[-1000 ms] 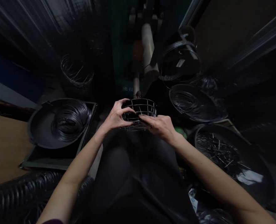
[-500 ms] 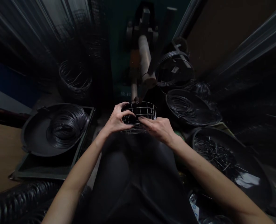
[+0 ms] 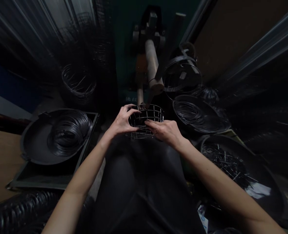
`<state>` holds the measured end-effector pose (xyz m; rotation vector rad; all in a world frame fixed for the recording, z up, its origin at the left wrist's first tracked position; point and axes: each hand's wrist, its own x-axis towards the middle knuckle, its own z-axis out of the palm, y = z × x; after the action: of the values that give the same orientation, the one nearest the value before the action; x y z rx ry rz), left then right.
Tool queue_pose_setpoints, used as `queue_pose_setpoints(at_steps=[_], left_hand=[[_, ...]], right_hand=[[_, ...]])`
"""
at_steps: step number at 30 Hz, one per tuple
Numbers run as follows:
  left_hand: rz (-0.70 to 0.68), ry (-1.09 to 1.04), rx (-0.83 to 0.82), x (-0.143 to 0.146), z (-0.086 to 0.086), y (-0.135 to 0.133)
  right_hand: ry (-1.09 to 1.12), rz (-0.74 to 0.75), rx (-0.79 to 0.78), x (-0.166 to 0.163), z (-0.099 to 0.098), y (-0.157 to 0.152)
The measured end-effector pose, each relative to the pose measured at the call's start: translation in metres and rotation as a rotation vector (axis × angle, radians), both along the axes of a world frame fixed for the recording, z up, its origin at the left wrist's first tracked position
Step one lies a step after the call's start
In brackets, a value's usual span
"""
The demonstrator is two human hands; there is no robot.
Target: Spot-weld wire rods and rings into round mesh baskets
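A round basket of thin metal wire (image 3: 154,113) sits between my two hands, just above my dark-clad lap. My left hand (image 3: 123,119) curls round its left side, the thumb below and the fingers over the upper wires. On the right, my right hand (image 3: 165,130) has its fingers pressed together at the basket's near wires; whether a small piece is pinched there I cannot make out. Right behind the basket is the lower rod (image 3: 140,94) of a machine, its tip partly hidden by the wires. A thicker metal arm (image 3: 153,61) reaches out above it.
At left, a black basin (image 3: 34,143) holds a coil of wire (image 3: 71,131). Wire rings (image 3: 78,81) stand farther back. To the right are a basin with wire hoops (image 3: 188,112) and another with short wire pieces (image 3: 225,159). Stacked black rings (image 3: 19,211) lie lower left.
The wires of the basket sit at a slightly different angle, as if it has turned a little. Both hands have shifted slightly upward in view and keep their hold.
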<state>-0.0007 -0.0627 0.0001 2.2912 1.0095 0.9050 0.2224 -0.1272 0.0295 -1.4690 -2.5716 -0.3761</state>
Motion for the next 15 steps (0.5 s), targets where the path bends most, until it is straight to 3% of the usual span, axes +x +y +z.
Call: queue_pose_setpoints(at_steps=[15], left_hand=[[-0.007, 0.026, -0.006, -0.0032, -0.0021, 0.0105]], right_hand=[[0.064, -0.047, -0.026, -0.0013, 0.0005, 0.0024]])
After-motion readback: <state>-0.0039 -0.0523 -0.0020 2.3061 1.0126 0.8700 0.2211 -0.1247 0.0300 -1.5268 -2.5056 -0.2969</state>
